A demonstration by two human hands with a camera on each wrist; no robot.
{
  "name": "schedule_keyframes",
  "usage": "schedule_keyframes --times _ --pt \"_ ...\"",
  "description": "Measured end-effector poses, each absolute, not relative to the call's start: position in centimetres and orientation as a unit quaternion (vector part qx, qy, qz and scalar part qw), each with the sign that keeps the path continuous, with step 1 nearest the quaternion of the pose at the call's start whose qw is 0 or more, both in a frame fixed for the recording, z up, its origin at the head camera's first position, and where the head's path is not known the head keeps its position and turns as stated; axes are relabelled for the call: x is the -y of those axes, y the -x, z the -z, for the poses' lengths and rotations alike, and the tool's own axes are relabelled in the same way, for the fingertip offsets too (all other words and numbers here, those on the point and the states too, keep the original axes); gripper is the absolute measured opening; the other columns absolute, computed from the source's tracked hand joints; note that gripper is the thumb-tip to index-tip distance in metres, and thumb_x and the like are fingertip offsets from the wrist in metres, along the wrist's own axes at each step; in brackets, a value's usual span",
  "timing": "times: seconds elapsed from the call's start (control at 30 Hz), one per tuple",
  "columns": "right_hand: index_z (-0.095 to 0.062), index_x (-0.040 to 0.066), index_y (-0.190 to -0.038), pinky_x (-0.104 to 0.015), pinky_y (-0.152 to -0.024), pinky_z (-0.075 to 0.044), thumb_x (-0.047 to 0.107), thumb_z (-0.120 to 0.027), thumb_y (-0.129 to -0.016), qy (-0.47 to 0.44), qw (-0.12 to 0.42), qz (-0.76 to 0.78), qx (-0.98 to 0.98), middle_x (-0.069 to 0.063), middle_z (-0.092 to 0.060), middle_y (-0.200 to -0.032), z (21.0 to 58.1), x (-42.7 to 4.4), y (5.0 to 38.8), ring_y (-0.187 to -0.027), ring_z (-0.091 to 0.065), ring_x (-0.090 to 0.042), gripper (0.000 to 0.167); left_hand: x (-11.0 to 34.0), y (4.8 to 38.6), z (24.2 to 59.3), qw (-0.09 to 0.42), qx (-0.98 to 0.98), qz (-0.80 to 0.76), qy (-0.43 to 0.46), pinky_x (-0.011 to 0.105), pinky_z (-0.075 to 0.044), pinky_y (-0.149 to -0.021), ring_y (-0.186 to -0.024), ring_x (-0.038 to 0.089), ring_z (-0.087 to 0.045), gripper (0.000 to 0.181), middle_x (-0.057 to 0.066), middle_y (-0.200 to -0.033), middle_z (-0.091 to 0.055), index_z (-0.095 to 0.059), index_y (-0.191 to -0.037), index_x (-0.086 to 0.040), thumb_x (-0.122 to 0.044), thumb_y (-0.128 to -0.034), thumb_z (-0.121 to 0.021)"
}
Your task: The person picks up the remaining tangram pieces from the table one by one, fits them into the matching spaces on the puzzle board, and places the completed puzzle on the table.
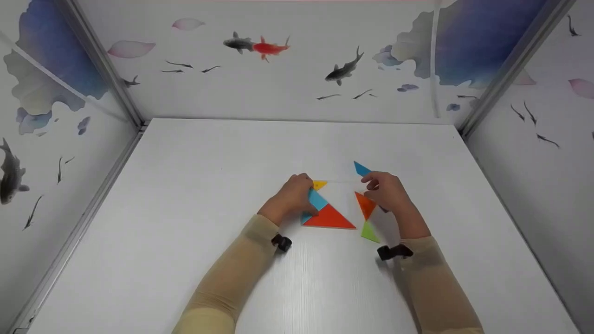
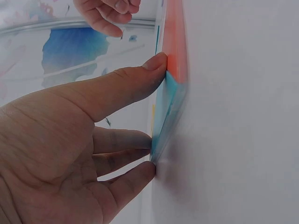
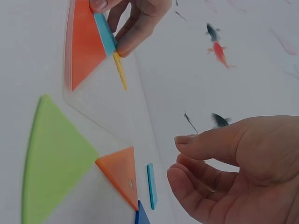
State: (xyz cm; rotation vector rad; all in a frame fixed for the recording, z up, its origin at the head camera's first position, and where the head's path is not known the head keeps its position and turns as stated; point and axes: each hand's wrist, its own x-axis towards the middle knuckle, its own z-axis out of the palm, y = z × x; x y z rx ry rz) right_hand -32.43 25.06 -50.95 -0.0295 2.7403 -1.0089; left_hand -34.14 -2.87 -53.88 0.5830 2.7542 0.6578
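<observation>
My left hand (image 1: 293, 195) grips the edge of a light blue flat piece (image 1: 318, 199), thumb at its seam with a red triangle (image 1: 328, 218) and fingertips at its far edge. Both pieces lie in a thin, clear tray (image 3: 98, 115). Near the left fingertips sits a small yellow piece (image 1: 319, 185). My right hand (image 1: 390, 191) hovers, fingers loosely curled and holding nothing, above an orange triangle (image 1: 365, 205). Beyond it lies a blue piece (image 1: 361, 169), partly hidden by that hand in the head view.
A green piece (image 1: 369, 232) touches the orange triangle's near corner. The tip of a dark blue piece (image 3: 142, 216) shows beside the orange one in the right wrist view. Printed wall panels (image 1: 297, 93) enclose the white table (image 1: 209, 157) at the back and sides.
</observation>
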Motion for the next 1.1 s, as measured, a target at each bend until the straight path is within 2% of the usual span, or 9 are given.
schedule_keyframes --times 0.17,0.37,0.53,0.77,0.9,1.1 --pt "-0.060 0.005 -0.144 -0.048 -0.101 -0.061 0.010 -0.069 -0.102 -0.005 0.102 0.319 -0.942 -0.022 -0.064 -0.133 51.1 -25.7 32.7 -0.115 -0.064 -0.037 0.044 2.9 34.0 54.0 0.127 -0.945 -0.226 -0.200 0.036 -0.053 -0.109 -0.126 0.026 -0.051 0.069 0.009 -0.142 -0.057 -0.067 -0.137 -0.004 -0.033 -0.0804 -0.093" --pt "-0.044 0.008 -0.158 -0.054 -0.114 -0.052 0.009 -0.068 -0.102 -0.038 0.091 0.321 -0.942 -0.023 -0.054 -0.153 51.9 -25.6 33.1 -0.139 -0.056 -0.041 0.061 2.8 33.8 53.9 0.130 -0.946 -0.226 -0.194 0.036 -0.054 -0.110 -0.127 0.025 -0.051 0.070 0.007 -0.142 -0.057 -0.065 -0.138 -0.005 -0.034 -0.0811 -0.093" --pt "-0.045 0.009 -0.158 -0.056 -0.119 -0.046 0.010 -0.067 -0.103 -0.038 0.072 0.306 -0.949 -0.023 -0.047 -0.160 52.2 -25.7 33.3 -0.145 -0.049 -0.043 0.060 2.7 33.9 53.7 0.129 -0.944 -0.230 -0.197 0.036 -0.054 -0.109 -0.126 0.025 -0.051 0.070 0.006 -0.142 -0.057 -0.065 -0.138 -0.005 -0.033 -0.0804 -0.093" --pt "-0.049 0.006 -0.156 -0.058 -0.123 -0.041 0.009 -0.063 -0.104 -0.028 0.043 0.319 -0.946 -0.026 -0.048 -0.159 53.5 -25.9 33.9 -0.147 -0.046 -0.045 0.054 2.9 34.1 53.5 0.122 -0.945 -0.218 -0.211 0.036 -0.054 -0.107 -0.125 0.026 -0.052 0.067 0.008 -0.141 -0.058 -0.067 -0.135 -0.004 -0.034 -0.0811 -0.093" --pt "-0.051 0.004 -0.155 -0.058 -0.123 -0.040 0.009 -0.059 -0.105 -0.021 0.040 0.325 -0.945 -0.027 -0.050 -0.157 54.2 -25.9 34.1 -0.146 -0.048 -0.045 0.051 2.9 34.1 53.5 0.125 -0.945 -0.207 -0.218 0.036 -0.054 -0.109 -0.126 0.028 -0.052 0.068 0.010 -0.141 -0.058 -0.066 -0.136 -0.003 -0.035 -0.0818 -0.092" --pt "-0.048 0.008 -0.158 -0.058 -0.126 -0.037 0.010 -0.057 -0.107 -0.038 0.057 0.329 -0.942 -0.023 -0.044 -0.164 54.4 -25.9 34.7 -0.152 -0.042 -0.043 0.052 2.7 34.2 53.5 0.130 -0.948 -0.209 -0.204 0.036 -0.054 -0.110 -0.127 0.027 -0.052 0.069 0.008 -0.142 -0.058 -0.066 -0.137 -0.004 -0.034 -0.0811 -0.092"
